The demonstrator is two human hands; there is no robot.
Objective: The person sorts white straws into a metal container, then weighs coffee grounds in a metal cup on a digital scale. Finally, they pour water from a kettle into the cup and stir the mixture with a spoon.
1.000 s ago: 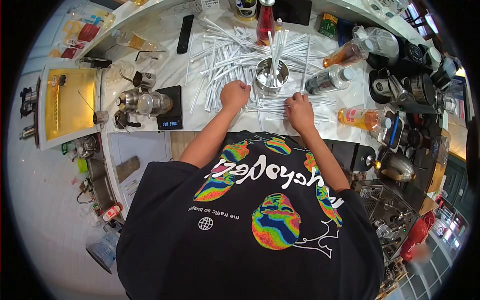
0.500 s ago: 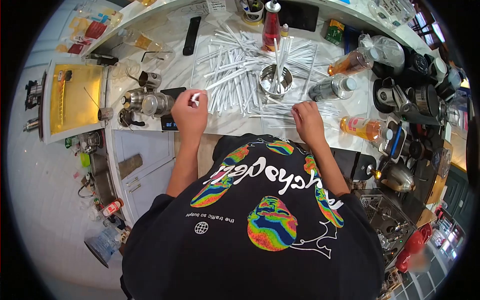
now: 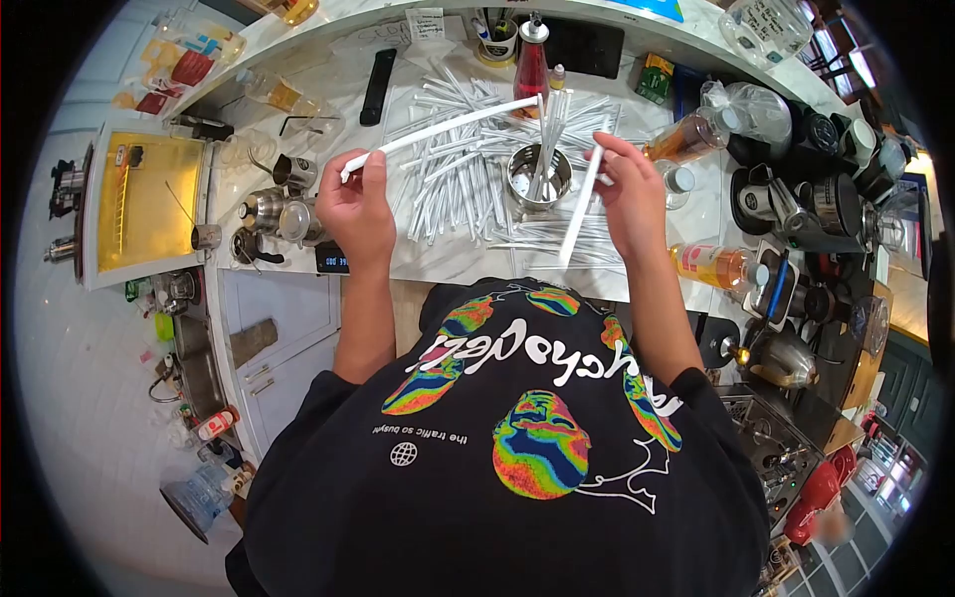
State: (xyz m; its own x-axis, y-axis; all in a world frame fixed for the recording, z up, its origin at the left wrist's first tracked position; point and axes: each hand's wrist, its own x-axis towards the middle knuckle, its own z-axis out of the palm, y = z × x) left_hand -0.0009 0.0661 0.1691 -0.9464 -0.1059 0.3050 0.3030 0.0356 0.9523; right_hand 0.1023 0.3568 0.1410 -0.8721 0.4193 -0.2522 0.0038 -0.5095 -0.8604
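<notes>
My left hand (image 3: 356,204) is closed on a long white paper-wrapped straw (image 3: 448,127), which slants up to the right above the pile. Between the thumb and fingers of my right hand (image 3: 633,199) is another white straw (image 3: 580,214), pointing down toward the counter edge. A large pile of white straws (image 3: 453,184) lies on the marble counter. In the middle stands a metal cup (image 3: 538,199) with several straws upright in it. More straws (image 3: 557,237) lie in a row in front of the cup, close to my right hand.
A red pump bottle (image 3: 532,60) stands behind the cup. On the right are an amber bottle (image 3: 691,134) and an orange bottle (image 3: 714,266). At left are metal jiggers (image 3: 294,171), a shaker (image 3: 262,211) and a digital scale (image 3: 331,259). A black bar-shaped object (image 3: 377,88) lies at the back.
Both hands have risen from the counter. A long straw now extends from my left hand. My right hand has lifted off the front row and now shows a straw in its fingers.
</notes>
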